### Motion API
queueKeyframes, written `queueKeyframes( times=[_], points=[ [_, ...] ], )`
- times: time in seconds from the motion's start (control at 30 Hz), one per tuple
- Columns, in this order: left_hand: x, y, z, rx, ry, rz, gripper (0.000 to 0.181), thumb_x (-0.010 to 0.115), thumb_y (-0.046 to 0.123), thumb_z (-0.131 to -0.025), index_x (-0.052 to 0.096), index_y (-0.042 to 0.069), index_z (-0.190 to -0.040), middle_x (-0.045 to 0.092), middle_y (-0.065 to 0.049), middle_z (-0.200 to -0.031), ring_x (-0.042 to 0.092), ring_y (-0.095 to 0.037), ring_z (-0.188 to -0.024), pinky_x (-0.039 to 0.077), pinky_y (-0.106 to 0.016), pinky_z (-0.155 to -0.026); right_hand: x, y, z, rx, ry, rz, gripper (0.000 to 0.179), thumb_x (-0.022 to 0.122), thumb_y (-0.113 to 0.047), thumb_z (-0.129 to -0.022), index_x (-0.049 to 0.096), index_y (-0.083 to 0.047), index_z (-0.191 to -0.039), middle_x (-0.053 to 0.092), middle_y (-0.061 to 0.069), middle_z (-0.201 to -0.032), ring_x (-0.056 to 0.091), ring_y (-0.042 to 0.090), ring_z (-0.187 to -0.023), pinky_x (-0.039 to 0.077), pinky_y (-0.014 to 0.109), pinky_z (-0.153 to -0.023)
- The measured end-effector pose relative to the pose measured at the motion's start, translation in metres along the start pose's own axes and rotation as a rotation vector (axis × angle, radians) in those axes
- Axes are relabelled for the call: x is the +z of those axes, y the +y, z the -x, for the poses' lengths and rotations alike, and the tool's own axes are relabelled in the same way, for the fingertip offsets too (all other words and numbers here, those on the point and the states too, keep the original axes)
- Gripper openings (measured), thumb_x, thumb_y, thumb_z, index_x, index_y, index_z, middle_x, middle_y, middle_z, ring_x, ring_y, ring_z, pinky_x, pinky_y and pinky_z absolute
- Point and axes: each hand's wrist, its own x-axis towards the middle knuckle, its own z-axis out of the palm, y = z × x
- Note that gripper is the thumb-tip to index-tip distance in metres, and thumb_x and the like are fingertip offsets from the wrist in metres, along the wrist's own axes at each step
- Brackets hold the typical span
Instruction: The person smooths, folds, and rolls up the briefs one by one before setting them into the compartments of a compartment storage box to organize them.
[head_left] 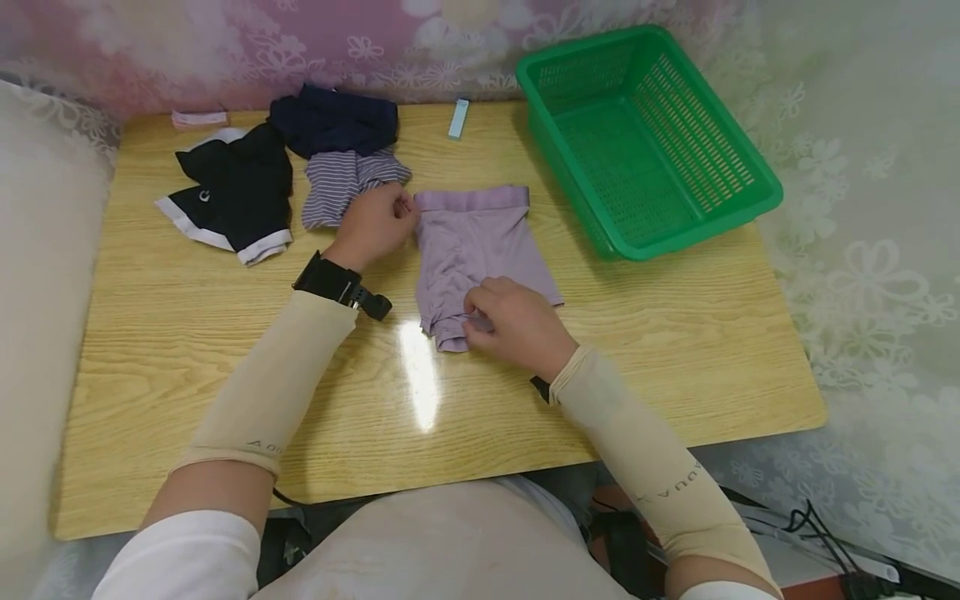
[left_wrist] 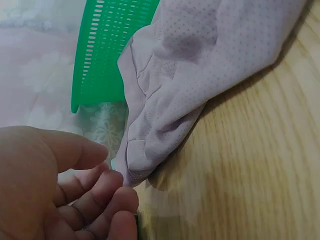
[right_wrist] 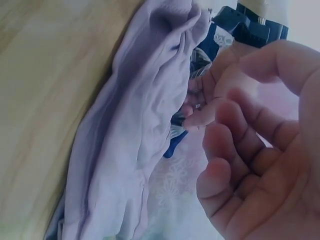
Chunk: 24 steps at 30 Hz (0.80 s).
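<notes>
A pair of lilac boxer briefs [head_left: 487, 237] lies on the table, waistband away from me, with creases along its left leg. My left hand [head_left: 378, 221] is at the left end of the waistband, fingers loosely bent. In the left wrist view its fingertips [left_wrist: 114, 181] are right at the corner of the boxer briefs [left_wrist: 185, 70]. Over the lower part of the garment hovers my right hand [head_left: 517, 325], overlapping the leg hems in the head view. The right wrist view shows its relaxed, half-bent fingers [right_wrist: 218, 142] apart from the cloth, holding nothing.
Behind my left hand lie a striped grey garment [head_left: 333, 183], a folded navy garment [head_left: 333, 121] and a black garment with white trim [head_left: 243, 187]. A green plastic basket [head_left: 577, 196] stands at back right. Small pink [head_left: 198, 119] and pale blue pieces [head_left: 458, 119] lie along the back edge.
</notes>
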Motion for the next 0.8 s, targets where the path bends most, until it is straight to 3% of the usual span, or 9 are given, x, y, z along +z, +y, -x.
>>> queueKeyframes(
  times=[0.17, 0.3, 0.4, 0.6, 0.8],
  points=[
    [-0.004, 0.004, 0.0, 0.201, -0.087, -0.032, 0.015, 0.058, 0.015, -0.103, 0.065, 0.007, -0.114, 0.063, -0.009, -0.108, 0.057, -0.025, -0.098, 0.046, -0.04, -0.088, 0.0, -0.008, 0.0, 0.039, 0.02, -0.039, 0.026, 0.071, -0.023, -0.092, 0.068, -0.007, -0.113, 0.064, 0.004, -0.097, 0.058, 0.019, -0.085, 0.052, 0.035, -0.069],
    [-0.008, 0.008, 0.0, 0.385, -0.163, -0.119, 0.015, 0.059, 0.009, -0.102, 0.068, 0.005, -0.114, 0.063, -0.009, -0.112, 0.057, -0.026, -0.105, 0.046, -0.042, -0.096, -0.001, -0.017, -0.001, 0.065, 0.042, -0.073, 0.026, 0.071, -0.023, -0.092, 0.068, -0.007, -0.112, 0.065, 0.006, -0.1, 0.06, 0.02, -0.088, 0.053, 0.036, -0.069],
    [-0.011, 0.011, -0.001, 0.48, -0.191, -0.195, 0.019, 0.059, 0.003, -0.101, 0.067, 0.003, -0.118, 0.062, -0.011, -0.117, 0.057, -0.028, -0.11, 0.046, -0.044, -0.098, 0.0, -0.023, -0.001, 0.074, 0.053, -0.08, 0.026, 0.072, -0.025, -0.092, 0.068, -0.006, -0.111, 0.065, 0.006, -0.1, 0.06, 0.021, -0.089, 0.054, 0.036, -0.071],
    [-0.011, 0.011, -0.005, 0.6, -0.148, -0.326, 0.038, 0.053, -0.01, -0.099, 0.063, 0.004, -0.132, 0.059, -0.018, -0.133, 0.052, -0.037, -0.13, 0.041, -0.05, -0.11, 0.01, -0.035, -0.004, 0.071, 0.045, -0.058, 0.032, 0.074, -0.028, -0.092, 0.068, -0.005, -0.113, 0.062, 0.006, -0.103, 0.059, 0.021, -0.091, 0.053, 0.034, -0.079],
    [-0.006, 0.002, -0.009, 0.656, -0.136, -0.371, 0.035, 0.05, -0.009, -0.102, 0.064, 0.003, -0.131, 0.058, -0.02, -0.138, 0.044, -0.04, -0.14, 0.034, -0.054, -0.117, 0.025, -0.045, -0.009, 0.119, -0.001, 0.028, 0.074, 0.079, -0.045, -0.089, 0.052, 0.0, -0.141, 0.058, 0.015, -0.127, 0.057, 0.031, -0.115, 0.048, 0.04, -0.101]
  ],
)
